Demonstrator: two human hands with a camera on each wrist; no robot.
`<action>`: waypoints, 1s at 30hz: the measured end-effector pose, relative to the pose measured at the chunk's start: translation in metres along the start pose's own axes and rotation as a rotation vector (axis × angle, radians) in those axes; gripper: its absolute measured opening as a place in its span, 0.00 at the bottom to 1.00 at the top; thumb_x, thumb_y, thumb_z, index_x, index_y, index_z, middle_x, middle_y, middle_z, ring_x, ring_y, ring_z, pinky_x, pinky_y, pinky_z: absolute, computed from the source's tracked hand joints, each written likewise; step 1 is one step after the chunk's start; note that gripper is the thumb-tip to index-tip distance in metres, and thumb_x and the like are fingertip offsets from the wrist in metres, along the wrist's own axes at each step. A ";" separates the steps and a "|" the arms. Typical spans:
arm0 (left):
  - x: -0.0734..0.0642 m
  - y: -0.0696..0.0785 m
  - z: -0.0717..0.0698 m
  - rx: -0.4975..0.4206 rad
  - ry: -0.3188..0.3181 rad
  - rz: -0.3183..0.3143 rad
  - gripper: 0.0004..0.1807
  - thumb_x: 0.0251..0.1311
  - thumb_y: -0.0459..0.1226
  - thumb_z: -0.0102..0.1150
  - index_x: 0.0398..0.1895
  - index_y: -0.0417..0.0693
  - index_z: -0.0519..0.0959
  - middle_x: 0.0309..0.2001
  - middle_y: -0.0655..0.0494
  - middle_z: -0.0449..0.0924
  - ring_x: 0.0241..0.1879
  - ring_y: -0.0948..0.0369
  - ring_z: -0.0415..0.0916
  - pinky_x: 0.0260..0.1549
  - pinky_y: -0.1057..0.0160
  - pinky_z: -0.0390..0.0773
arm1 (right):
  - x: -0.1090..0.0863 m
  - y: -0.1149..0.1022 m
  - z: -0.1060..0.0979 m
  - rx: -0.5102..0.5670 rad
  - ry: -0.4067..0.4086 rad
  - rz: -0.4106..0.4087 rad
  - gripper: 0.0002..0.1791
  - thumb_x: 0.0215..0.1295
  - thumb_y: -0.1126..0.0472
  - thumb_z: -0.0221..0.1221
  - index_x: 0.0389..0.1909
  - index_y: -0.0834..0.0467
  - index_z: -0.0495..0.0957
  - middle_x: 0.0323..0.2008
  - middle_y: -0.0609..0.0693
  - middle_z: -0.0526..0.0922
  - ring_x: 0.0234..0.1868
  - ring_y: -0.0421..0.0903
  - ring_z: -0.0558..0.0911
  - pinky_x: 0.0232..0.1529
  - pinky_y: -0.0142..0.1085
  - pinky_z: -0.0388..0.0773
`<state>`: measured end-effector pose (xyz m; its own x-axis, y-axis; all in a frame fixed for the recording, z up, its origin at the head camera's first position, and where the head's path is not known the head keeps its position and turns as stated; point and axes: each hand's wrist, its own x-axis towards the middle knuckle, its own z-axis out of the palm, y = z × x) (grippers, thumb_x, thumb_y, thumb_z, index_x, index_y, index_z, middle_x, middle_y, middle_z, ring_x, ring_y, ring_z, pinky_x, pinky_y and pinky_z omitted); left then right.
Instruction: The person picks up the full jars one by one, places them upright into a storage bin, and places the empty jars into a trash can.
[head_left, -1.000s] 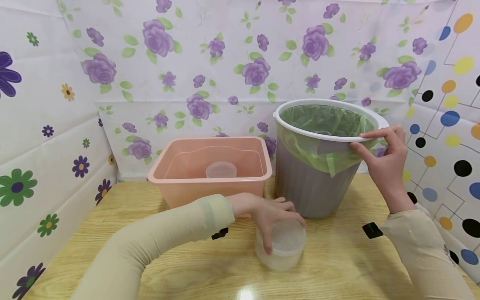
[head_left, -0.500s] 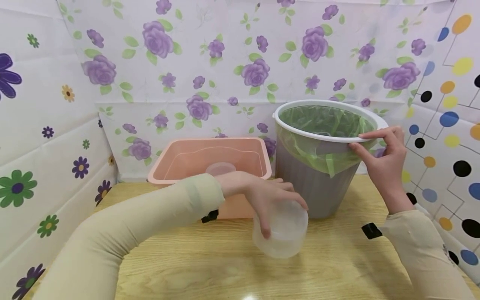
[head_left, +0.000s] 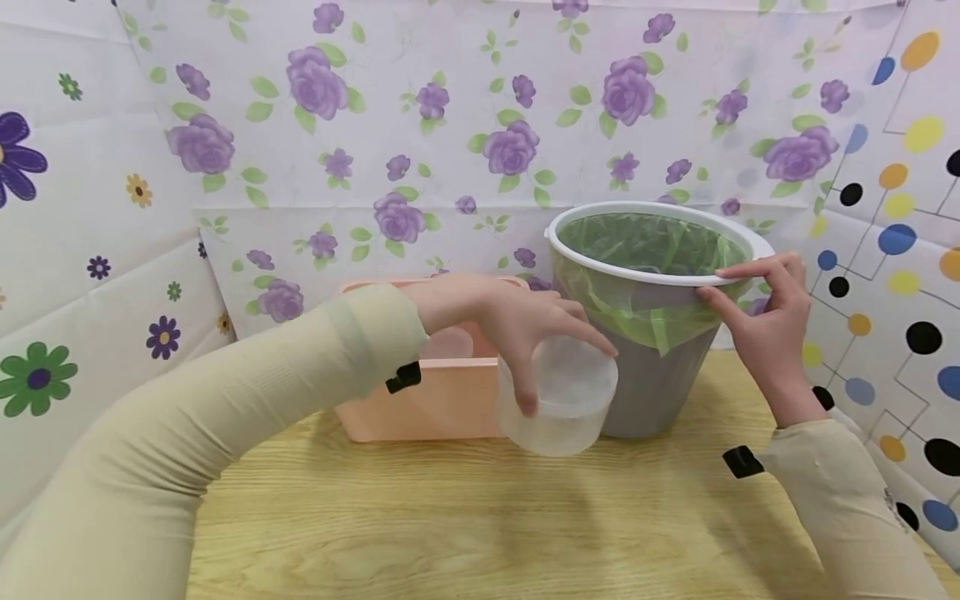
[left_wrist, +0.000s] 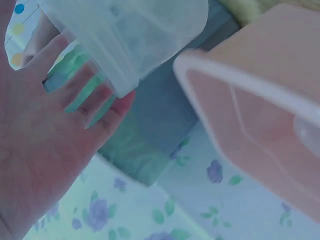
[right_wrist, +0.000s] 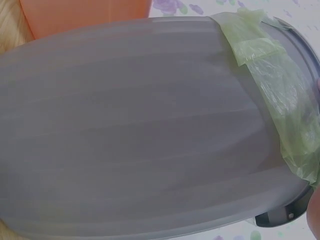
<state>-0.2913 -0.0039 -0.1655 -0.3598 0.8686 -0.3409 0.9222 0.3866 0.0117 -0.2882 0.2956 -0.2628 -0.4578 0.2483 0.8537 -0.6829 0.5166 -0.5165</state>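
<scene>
My left hand (head_left: 525, 329) grips a round translucent plastic container (head_left: 562, 400) with a lid, fingers spread over its top edge. The container is held above the table, in front of the grey trash can (head_left: 637, 375). In the left wrist view the container (left_wrist: 145, 40) sits between the fingers and the can. With thumb and forefinger my right hand (head_left: 776, 325) pinches the can's white rim (head_left: 652, 273) at its right front. A green plastic bag (head_left: 667, 237) lines the can and folds over the rim; what lies at its bottom is hidden.
A pink plastic basin (head_left: 420, 400) stands left of the can, partly hidden behind my left arm. Inside it is another round translucent container (head_left: 448, 343). Both stand on a wooden table (head_left: 450, 525), with flowered cloth (head_left: 450, 108) behind.
My left hand has lifted the container off the table, upward and toward the can. My right hand has stayed on the rim.
</scene>
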 end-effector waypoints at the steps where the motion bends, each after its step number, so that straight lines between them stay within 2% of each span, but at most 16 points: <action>1: -0.002 0.000 -0.004 0.000 0.008 -0.003 0.57 0.39 0.58 0.76 0.75 0.77 0.56 0.69 0.60 0.60 0.67 0.60 0.56 0.62 0.54 0.67 | 0.000 0.000 0.000 0.001 0.000 -0.004 0.16 0.51 0.68 0.72 0.38 0.71 0.81 0.32 0.35 0.66 0.40 0.34 0.64 0.26 0.28 0.53; 5: -0.007 -0.004 -0.017 -0.049 0.039 0.017 0.56 0.39 0.54 0.79 0.76 0.72 0.58 0.69 0.56 0.60 0.66 0.58 0.58 0.63 0.55 0.68 | -0.001 0.001 0.000 0.004 -0.002 -0.014 0.16 0.51 0.68 0.72 0.38 0.71 0.81 0.32 0.36 0.66 0.40 0.31 0.63 0.26 0.28 0.52; 10: -0.017 -0.007 -0.030 -0.057 0.058 -0.010 0.57 0.39 0.52 0.79 0.76 0.73 0.58 0.71 0.58 0.58 0.68 0.60 0.57 0.66 0.54 0.66 | -0.002 0.003 -0.001 -0.004 -0.006 -0.027 0.16 0.51 0.68 0.72 0.37 0.71 0.80 0.32 0.35 0.66 0.39 0.31 0.63 0.26 0.28 0.52; 14: -0.026 -0.008 -0.048 -0.051 0.103 -0.032 0.58 0.40 0.52 0.79 0.76 0.73 0.56 0.73 0.59 0.56 0.68 0.61 0.56 0.65 0.54 0.67 | 0.000 0.004 -0.001 -0.006 -0.005 -0.040 0.16 0.51 0.68 0.72 0.37 0.72 0.80 0.32 0.34 0.66 0.39 0.31 0.63 0.26 0.29 0.53; 17: -0.036 -0.010 -0.064 -0.065 0.146 -0.080 0.58 0.40 0.51 0.79 0.76 0.75 0.55 0.73 0.59 0.56 0.67 0.60 0.56 0.63 0.53 0.69 | 0.002 0.004 -0.002 -0.002 -0.001 -0.041 0.16 0.51 0.68 0.72 0.37 0.72 0.80 0.32 0.34 0.66 0.39 0.31 0.63 0.26 0.28 0.53; 22: -0.052 -0.013 -0.088 -0.039 0.203 -0.172 0.57 0.41 0.51 0.78 0.76 0.79 0.53 0.74 0.60 0.54 0.70 0.58 0.54 0.65 0.50 0.67 | 0.002 0.003 -0.002 -0.005 -0.004 -0.034 0.16 0.51 0.68 0.72 0.37 0.72 0.80 0.32 0.35 0.66 0.40 0.32 0.63 0.27 0.28 0.53; 25: -0.057 -0.015 -0.099 0.002 0.233 -0.213 0.57 0.43 0.52 0.77 0.76 0.81 0.51 0.76 0.61 0.52 0.72 0.58 0.52 0.67 0.48 0.66 | 0.001 0.003 -0.002 -0.007 -0.006 -0.022 0.16 0.51 0.67 0.72 0.37 0.72 0.80 0.32 0.35 0.66 0.40 0.31 0.63 0.27 0.28 0.53; 30: -0.058 -0.018 -0.114 0.044 0.249 -0.277 0.59 0.45 0.54 0.76 0.76 0.83 0.46 0.80 0.62 0.42 0.77 0.56 0.42 0.70 0.44 0.62 | 0.001 0.002 -0.002 -0.002 -0.001 -0.013 0.16 0.51 0.67 0.73 0.37 0.71 0.81 0.32 0.35 0.67 0.40 0.31 0.63 0.27 0.27 0.53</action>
<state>-0.3030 -0.0258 -0.0384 -0.6150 0.7838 -0.0865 0.7883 0.6084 -0.0915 -0.2884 0.2982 -0.2630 -0.4495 0.2414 0.8600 -0.6875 0.5212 -0.5056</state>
